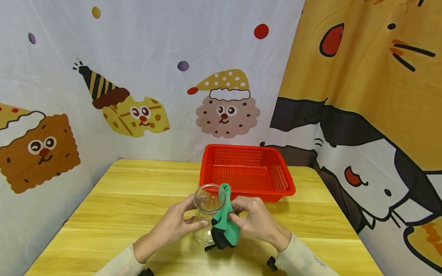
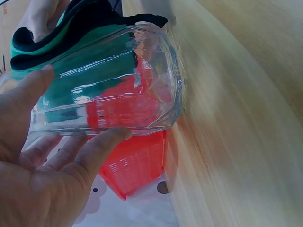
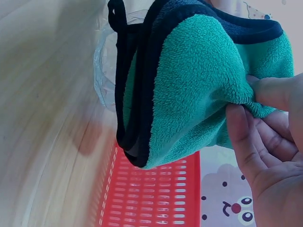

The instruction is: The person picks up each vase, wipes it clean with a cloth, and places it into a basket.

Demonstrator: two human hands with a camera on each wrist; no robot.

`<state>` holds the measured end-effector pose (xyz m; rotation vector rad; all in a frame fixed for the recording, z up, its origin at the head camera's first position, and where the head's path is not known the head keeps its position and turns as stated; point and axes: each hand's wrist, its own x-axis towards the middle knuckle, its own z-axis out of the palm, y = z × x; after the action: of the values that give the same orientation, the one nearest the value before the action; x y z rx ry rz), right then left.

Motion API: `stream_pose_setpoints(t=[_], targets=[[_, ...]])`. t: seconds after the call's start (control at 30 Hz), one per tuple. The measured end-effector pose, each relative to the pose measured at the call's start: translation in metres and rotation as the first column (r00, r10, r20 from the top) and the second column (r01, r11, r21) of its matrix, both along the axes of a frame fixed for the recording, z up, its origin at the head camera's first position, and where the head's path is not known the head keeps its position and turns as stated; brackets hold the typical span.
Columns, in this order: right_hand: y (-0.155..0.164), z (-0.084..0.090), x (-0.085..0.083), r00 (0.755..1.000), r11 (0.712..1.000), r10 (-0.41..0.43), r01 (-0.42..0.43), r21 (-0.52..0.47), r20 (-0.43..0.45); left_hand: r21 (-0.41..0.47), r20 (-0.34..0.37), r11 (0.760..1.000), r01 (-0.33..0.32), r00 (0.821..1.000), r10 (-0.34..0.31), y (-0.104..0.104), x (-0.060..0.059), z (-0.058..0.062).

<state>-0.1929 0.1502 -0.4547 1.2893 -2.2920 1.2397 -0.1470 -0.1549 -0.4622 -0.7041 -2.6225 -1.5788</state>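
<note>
A clear glass jar (image 1: 206, 226) with a round rim and faceted sides stands on the table in the head view. My left hand (image 1: 179, 217) grips it from the left, thumb on the near side and fingers behind, as the left wrist view also shows. In my right hand (image 1: 257, 218) a green towel (image 1: 232, 226) with dark edging is pinched between thumb and fingers. The towel (image 3: 199, 80) hangs folded against the jar's right side, its black loop (image 3: 116, 15) near the jar's base. Part of the jar is hidden behind the towel in the right wrist view.
A red plastic basket (image 1: 241, 195) with perforated walls sits behind the jar, toward the back right of the wooden table (image 1: 148, 184). Printed curtains (image 1: 155, 57) hang close along the table's back and right sides.
</note>
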Motion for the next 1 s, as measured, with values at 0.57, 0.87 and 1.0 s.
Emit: stream_pose_setpoints(t=[0.57,0.87,1.0], targets=[[0.0032,0.0018,-0.0011,0.999,0.999,-0.004,0.001,-0.051,-0.050,0.017,0.018,1.000,0.002,1.000,-0.002,-0.0006,0.0026,0.0029],[0.0028,0.0011,-0.0005,1.000,1.000,-0.017,0.016,-0.026,-0.024,0.014,0.032,1.000,0.002,0.999,-0.003,-0.0004,0.0005,0.0004],[0.0028,0.0007,-0.0007,0.999,1.000,-0.018,0.017,-0.014,-0.029,0.011,0.026,1.000,0.002,1.000,-0.002,-0.0005,0.0002,-0.0004]])
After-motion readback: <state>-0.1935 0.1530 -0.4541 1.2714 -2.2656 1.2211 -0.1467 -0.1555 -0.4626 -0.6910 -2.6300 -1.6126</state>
